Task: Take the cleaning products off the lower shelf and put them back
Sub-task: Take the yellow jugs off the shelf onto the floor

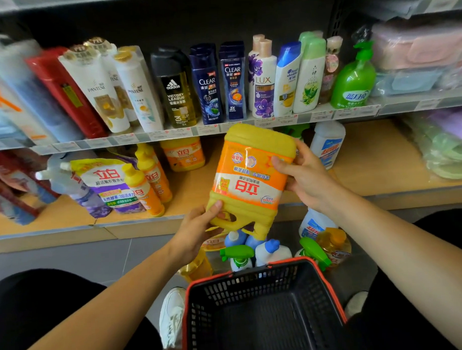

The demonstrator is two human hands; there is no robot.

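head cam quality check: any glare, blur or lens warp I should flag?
Head view: glare streaks the big yellow plastic jug across its glossy orange label, text readable; centre sharp, including the left hand and right hand holding the jug; left and right frame edges smeared; wide-angle warp bows the grey shelf rail; lighting even, shadows soft.

A black basket (pixel 254 288) with a red rim sits near me on the grey floor (pixel 70 259), a white shoe (pixel 172 317) just left of it. On the upper shelf (pixel 171 134) stand Pantene bottles (pixel 98 90) at the left, then a dark adidas bottle (pixel 176 95), two Clear bottles (pixel 208 89) and a Lux bottle (pixel 263 92). Folded towels (pixel 416 50) lie far right.
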